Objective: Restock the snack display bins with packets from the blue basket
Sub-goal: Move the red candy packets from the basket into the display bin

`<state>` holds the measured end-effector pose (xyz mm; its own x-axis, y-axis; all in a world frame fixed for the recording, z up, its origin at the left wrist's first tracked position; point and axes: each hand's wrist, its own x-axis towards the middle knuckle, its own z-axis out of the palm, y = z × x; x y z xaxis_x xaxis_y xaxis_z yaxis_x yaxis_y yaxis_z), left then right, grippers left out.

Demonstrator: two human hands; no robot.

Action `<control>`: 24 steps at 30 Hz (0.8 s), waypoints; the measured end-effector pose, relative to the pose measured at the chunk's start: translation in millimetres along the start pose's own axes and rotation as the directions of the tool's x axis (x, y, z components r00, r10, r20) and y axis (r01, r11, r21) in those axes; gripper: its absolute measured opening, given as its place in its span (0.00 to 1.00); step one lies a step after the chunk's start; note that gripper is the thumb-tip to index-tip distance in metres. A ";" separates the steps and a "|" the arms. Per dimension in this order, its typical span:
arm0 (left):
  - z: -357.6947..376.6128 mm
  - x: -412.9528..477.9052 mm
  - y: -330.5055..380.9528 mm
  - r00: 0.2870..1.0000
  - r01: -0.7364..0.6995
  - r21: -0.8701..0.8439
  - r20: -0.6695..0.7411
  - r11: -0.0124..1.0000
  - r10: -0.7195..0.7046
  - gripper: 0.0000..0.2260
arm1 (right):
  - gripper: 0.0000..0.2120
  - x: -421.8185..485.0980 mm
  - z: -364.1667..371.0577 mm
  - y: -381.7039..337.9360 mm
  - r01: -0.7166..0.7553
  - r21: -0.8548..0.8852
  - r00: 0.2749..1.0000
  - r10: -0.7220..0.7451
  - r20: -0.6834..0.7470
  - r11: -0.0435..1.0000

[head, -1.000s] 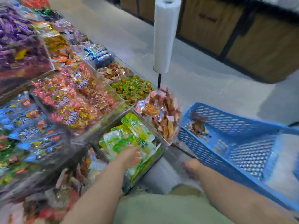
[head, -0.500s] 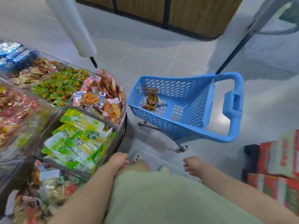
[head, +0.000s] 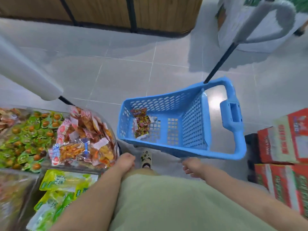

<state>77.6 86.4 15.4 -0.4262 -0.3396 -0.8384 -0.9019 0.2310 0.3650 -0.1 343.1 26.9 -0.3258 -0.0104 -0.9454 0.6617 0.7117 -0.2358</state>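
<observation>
The blue basket [head: 191, 130] stands on the floor ahead of me, its handle to the right. A small pile of red and yellow snack packets [head: 140, 125] lies in its left end. My left hand [head: 125, 161] hangs by the corner of the display, empty, fingers loosely curled. My right hand [head: 192, 166] hovers just below the basket's near rim, empty, fingers apart. On the left are clear display bins: orange-red packets [head: 83, 140], green and orange sweets [head: 26, 135], yellow-green packets [head: 61, 185].
Red and white cartons [head: 283, 155] are stacked on the right. A white plastic-bag roll [head: 25, 70] on a black rod leans over the bins. Wooden shelving [head: 116, 12] stands across the grey tiled aisle. My shoe [head: 146, 158] shows between my hands.
My view has swung right from the bins to the basket. My left hand has come off the yellow-green packets and back to my side. My right hand stays low near the basket.
</observation>
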 end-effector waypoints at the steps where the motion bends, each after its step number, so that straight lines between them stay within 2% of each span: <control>1: -12.1 7.8 10.2 1.000 -0.019 0.004 -0.006 1.000 0.019 0.13 | 0.05 1.9 1.0 -14.7 0.011 0.025 1.000 -0.010 -0.006 1.000; 5: -54.3 39.3 47.0 0.999 -0.017 0.030 0.041 0.999 0.016 0.12 | 0.03 12.0 1.8 -68.2 0.040 0.023 0.998 -0.039 -0.049 0.999; 8: -74.3 58.7 70.0 0.994 0.078 -0.114 0.080 0.990 -0.069 0.07 | 0.02 23.3 -1.8 -97.0 0.040 0.026 0.996 -0.038 -0.078 0.999; 10: -83.2 71.4 81.7 0.990 0.124 -0.188 0.083 0.974 -0.110 0.06 | 0.06 31.2 -5.1 -115.8 0.030 0.041 0.996 -0.027 -0.089 0.999; 13: -90.2 91.3 96.1 0.985 0.165 -0.254 0.092 0.953 -0.146 0.05 | 0.05 47.9 -9.4 -141.1 0.004 0.052 0.996 0.000 -0.084 0.999; 16: -88.8 110.3 104.9 0.976 0.210 -0.289 0.112 0.934 -0.185 0.07 | 0.10 72.8 -8.9 -161.8 -0.025 0.048 0.999 0.027 -0.030 0.999; 20: -76.8 141.3 112.4 0.964 0.264 -0.348 0.125 0.900 -0.235 0.03 | 0.07 128.2 1.1 -180.3 -0.049 0.182 0.999 0.052 -0.013 0.982; 24: -56.1 180.6 106.7 0.957 0.291 -0.385 0.126 0.876 -0.263 0.06 | 0.04 191.4 25.2 -197.9 -0.130 0.291 0.991 0.115 0.068 0.948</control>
<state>-99.5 -1.4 -74.4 -0.1620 -0.2706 -0.9490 -0.9408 -0.2477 0.2312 -176.4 182.6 -113.0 -0.2007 0.0235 -0.9794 0.8659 0.4719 -0.1661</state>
